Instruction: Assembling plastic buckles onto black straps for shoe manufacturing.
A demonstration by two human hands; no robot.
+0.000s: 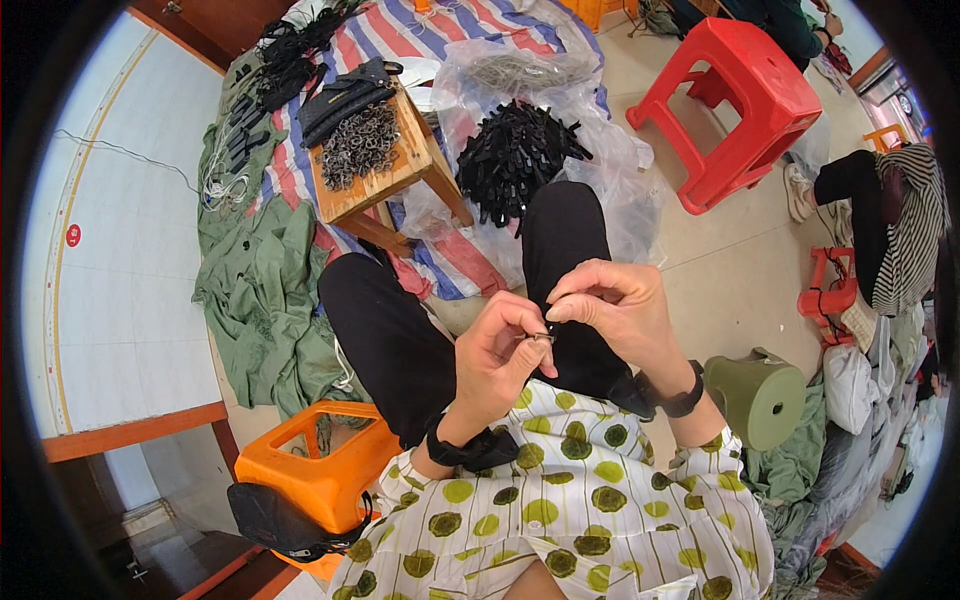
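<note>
Above my lap, my left hand is closed in a pinch on a small metal clasp. Close against it on the right, my right hand pinches a tiny black piece at the clasp; the fingertips hide most of it. Beyond my knees, a heap of black strap pieces lies on clear plastic sheeting. To its left, a pile of metal clasps and a black fabric pouch rest on a small wooden stool.
An orange stool with a black bag is at my left. A red stool stands far right, a green stool at my right. Green cloth and a striped tarp cover floor. Another person sits at the right.
</note>
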